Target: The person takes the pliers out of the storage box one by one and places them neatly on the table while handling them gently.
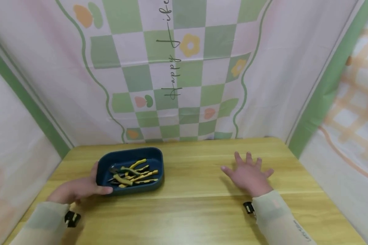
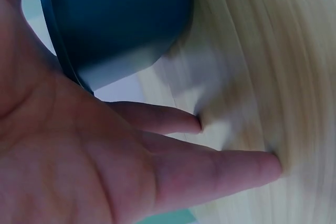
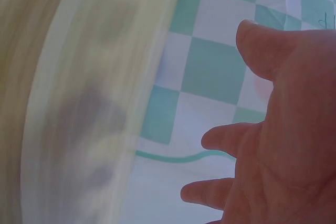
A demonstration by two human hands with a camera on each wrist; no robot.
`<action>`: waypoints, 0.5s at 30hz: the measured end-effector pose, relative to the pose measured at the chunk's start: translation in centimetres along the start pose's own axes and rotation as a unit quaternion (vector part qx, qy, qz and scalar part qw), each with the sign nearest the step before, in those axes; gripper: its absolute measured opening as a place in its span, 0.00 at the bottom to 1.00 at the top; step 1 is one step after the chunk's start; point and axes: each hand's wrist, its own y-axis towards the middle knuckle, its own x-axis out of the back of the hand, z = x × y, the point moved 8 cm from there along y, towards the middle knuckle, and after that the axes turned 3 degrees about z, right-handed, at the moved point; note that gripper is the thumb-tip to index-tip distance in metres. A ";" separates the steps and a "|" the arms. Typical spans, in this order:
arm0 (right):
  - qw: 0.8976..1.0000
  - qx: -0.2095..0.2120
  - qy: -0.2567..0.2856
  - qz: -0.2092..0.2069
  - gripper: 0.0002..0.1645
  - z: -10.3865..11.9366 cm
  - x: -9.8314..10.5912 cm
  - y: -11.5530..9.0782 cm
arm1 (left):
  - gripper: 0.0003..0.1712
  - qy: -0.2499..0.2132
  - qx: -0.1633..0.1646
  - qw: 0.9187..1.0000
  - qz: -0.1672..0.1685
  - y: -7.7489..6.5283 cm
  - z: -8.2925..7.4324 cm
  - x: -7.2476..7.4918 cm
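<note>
At the left, my left hand (image 1: 81, 188) is against the left end of a dark blue, rounded tray (image 1: 132, 192). Its thumb lies on the near rim, and a finger runs up along the left wall. The left wrist view shows two straight fingers (image 2: 220, 178) extending past the tray's side (image 2: 121, 19), with the rim close to the palm. Several pliers (image 1: 132, 173) with yellow and black handles lie jumbled inside the tray. My right hand (image 1: 248, 175) is over the right part of the table, fingers spread wide and holding nothing.
A light wood-grain table (image 1: 190, 211) carries the tray near its back left. Patterned curtains (image 1: 188, 75), green-checked at the back, rise along the back and both sides. Dark clips show at the left cuff (image 1: 72, 218) and right cuff (image 1: 249, 207).
</note>
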 end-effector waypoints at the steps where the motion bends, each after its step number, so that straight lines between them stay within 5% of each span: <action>1: 1.000 -0.002 -0.001 0.000 0.70 -0.3 0.0 0.0 | 0.79 0.001 -0.002 1.000 -0.002 0.0 -0.3 -0.2; 15: 1.000 -0.011 0.000 0.008 0.69 -2.3 1.0 -0.4 | 0.81 0.014 -0.003 1.000 0.005 0.3 -3.6 -2.9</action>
